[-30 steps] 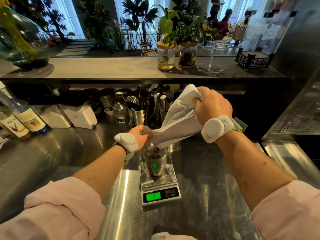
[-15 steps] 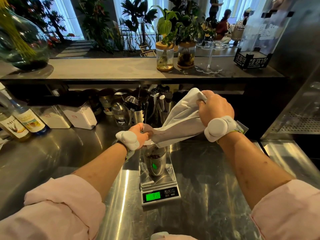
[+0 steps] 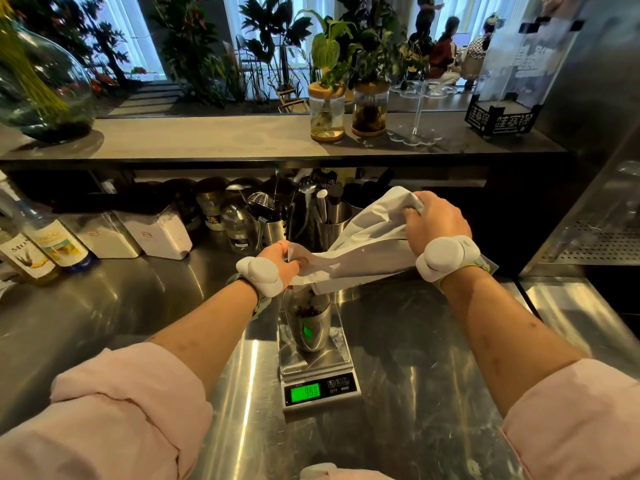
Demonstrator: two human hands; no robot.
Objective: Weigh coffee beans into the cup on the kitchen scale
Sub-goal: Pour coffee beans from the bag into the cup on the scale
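A steel cup point(image 3: 309, 332) stands on the kitchen scale point(image 3: 318, 379), whose green display is lit. Dark coffee beans point(image 3: 306, 310) lie inside the cup. A white coffee bag point(image 3: 363, 249) is tilted over it, mouth down at the cup's rim. My left hand point(image 3: 284, 263) pinches the bag's mouth just above the cup. My right hand point(image 3: 434, 221) grips the raised bottom end of the bag, up and to the right.
The scale sits on a steel counter point(image 3: 433, 358). Behind it stand steel utensil holders point(image 3: 329, 223), jars and white containers point(image 3: 159, 233). Syrup bottles point(image 3: 52, 247) are at far left. A raised shelf point(image 3: 225, 136) carries plant jars point(image 3: 327, 112).
My right hand has lowered the bag's rear end a little, so the bag lies flatter. The left hand stays at the cup's rim. The scale's reading has changed.
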